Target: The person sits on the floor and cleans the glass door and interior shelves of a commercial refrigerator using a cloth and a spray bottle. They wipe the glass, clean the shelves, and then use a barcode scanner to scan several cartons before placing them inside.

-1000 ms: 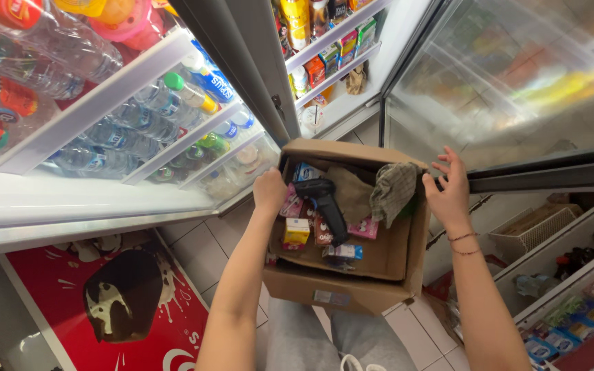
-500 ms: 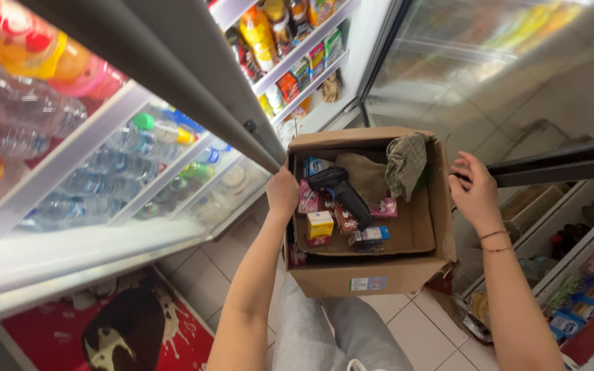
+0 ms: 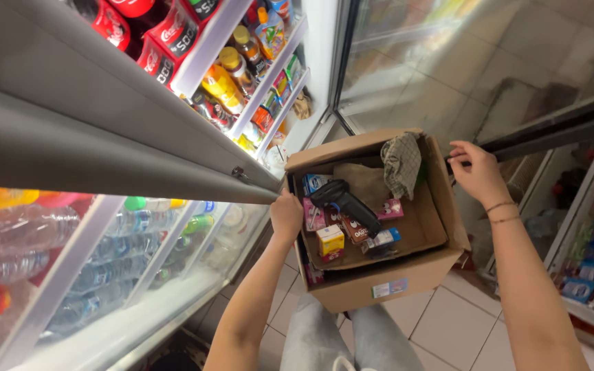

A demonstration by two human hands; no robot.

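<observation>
Head view shows your cardboard box (image 3: 379, 282) held above your knees, between the open cooler door (image 3: 104, 144) on the left and shelves on the right. Keep it level so the black scanner (image 3: 345, 205) and small cartons stay put. Your left hand (image 3: 287, 216) clamps the left wall, fingers curled over the rim; your right hand (image 3: 476, 172) pinches the far right flap.

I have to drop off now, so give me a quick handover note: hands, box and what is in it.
Left hand grips the left wall of the open cardboard box; right hand holds its right rim. The box is carried above the person's legs, between the cooler shelves. Inside: a black handheld scanner, a yellow carton, small packets and a grey-green cloth draped over the far edge. Box still loaded; nothing set down on the tiled floor.
</observation>
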